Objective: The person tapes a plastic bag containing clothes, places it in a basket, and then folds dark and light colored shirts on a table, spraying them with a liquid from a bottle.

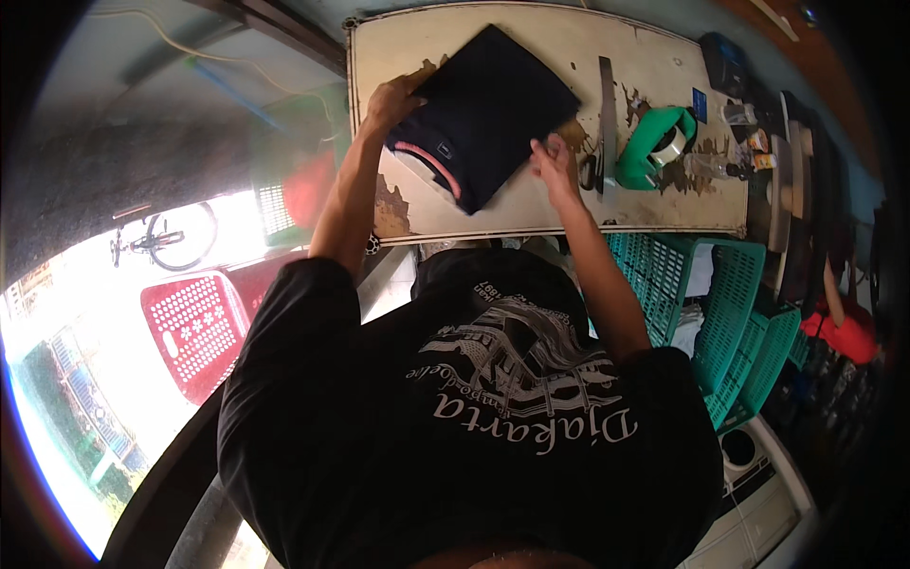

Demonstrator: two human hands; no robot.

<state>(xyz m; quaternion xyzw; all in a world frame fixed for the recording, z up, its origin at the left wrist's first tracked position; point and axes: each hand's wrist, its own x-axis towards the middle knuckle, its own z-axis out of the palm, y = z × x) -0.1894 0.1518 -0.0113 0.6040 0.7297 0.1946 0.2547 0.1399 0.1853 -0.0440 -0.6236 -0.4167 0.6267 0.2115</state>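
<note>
A dark navy T-shirt (498,104) lies folded into a rough square on the worn cream tabletop (455,223). Its neckline, with a pinkish-orange inner band and a small label, faces toward me at the lower left. My left hand (391,102) is closed on the shirt's left edge, thumb over the cloth. Just off the shirt's lower right side is my right hand (555,163), its fingers loosely bent and apart, slightly blurred, with nothing visible in them.
Right of the shirt lie a long metal ruler (607,123), scissors (588,173) and a green tape dispenser (640,152). A clear plastic bottle (711,167) lies farther right. Green plastic baskets (725,284) stand below the table's right side; a red basket (196,332) is at left.
</note>
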